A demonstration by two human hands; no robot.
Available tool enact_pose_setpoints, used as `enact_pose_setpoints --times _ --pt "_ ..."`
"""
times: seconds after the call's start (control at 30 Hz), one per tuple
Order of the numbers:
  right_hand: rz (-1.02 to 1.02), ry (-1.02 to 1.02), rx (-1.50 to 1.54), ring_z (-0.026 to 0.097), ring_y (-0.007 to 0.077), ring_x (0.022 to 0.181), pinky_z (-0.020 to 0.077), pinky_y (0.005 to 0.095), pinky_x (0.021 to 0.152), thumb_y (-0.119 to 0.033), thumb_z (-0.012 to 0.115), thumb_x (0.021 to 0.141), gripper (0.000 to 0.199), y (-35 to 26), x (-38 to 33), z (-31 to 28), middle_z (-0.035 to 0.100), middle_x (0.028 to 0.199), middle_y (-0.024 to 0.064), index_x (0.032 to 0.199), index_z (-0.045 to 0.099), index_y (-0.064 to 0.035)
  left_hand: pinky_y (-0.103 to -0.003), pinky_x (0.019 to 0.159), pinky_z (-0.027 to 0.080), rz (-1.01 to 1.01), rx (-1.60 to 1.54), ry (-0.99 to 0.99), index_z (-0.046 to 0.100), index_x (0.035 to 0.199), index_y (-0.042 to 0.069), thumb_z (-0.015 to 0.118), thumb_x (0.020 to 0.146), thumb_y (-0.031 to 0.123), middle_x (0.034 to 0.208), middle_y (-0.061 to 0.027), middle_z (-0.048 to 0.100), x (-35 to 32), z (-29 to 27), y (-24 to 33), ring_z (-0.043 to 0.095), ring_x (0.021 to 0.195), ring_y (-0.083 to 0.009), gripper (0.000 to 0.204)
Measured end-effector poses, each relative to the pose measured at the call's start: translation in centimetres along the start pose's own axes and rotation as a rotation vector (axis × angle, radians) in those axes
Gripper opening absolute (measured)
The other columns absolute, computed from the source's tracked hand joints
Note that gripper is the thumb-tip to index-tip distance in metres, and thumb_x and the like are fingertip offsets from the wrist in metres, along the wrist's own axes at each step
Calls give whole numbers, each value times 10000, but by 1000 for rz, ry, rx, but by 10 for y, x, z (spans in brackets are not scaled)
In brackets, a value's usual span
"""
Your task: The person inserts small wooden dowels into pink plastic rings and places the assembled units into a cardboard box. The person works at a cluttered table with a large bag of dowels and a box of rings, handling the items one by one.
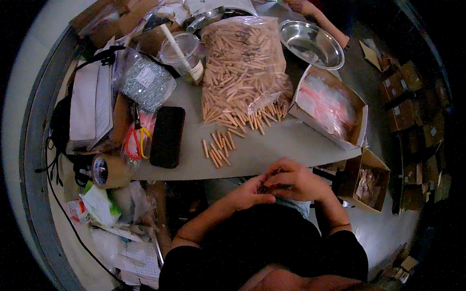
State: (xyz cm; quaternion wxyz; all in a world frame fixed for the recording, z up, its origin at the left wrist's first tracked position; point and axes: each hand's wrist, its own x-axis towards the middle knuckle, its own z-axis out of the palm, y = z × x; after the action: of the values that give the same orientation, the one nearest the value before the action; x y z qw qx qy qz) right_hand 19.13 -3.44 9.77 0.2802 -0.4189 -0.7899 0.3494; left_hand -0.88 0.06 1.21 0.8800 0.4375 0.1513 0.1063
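Observation:
My left hand (248, 194) and my right hand (297, 181) meet just off the table's front edge, close to my body. Both have curled fingers, and something small and dark may be between them; I cannot make it out. On the grey table (194, 104) beyond them, several loose wooden dowels (216, 155) form a small group. Behind these lies a large clear plastic bag (264, 24) full of wooden dowels (238, 72), some spilling from its near end. To the right stands an open cardboard box (310, 127) of clear bags with red strips (325, 104).
Left: a black phone-like slab (167, 137), scissors (138, 140), a bag of small metal parts (148, 82), a plastic tub (170, 51), a tape roll (100, 170). Far right: a metal bowl (310, 43) near another person's arm (318, 19). A carton (378, 184) sits beyond my right arm.

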Motion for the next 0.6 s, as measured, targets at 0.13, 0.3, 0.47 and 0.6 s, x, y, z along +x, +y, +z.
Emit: enact_pose_setpoints --times 0.13,0.3,0.47,0.6 --pt "-47 74 -79 544 285 1023 468 384 858 -27 735 697 221 -8 -5 0 576 1114 91 899 678 -96 -296 895 439 128 66 35 464 1227 35 726 831 209 1098 -21 543 7 13 15 525 995 -138 505" --pt "14 303 -21 606 262 852 503 343 723 -11 737 705 188 -7 -20 -5 620 962 90 866 663 -73 -330 816 481 380 710 352 548 1088 11 684 852 162 991 -114 601 10 25 42 596 899 -225 312" --pt "236 367 20 630 254 744 502 330 620 -18 731 727 181 1 -35 -5 628 844 94 883 643 -43 -376 756 503 513 1020 448 618 912 25 641 851 90 919 -164 635 20 40 53 625 842 -331 92" --pt "218 401 -31 617 283 780 494 358 659 -27 712 745 172 6 -42 -7 621 844 103 897 634 -35 -375 719 503 594 1137 445 615 880 20 650 839 79 872 -158 636 37 42 51 626 796 -321 80"
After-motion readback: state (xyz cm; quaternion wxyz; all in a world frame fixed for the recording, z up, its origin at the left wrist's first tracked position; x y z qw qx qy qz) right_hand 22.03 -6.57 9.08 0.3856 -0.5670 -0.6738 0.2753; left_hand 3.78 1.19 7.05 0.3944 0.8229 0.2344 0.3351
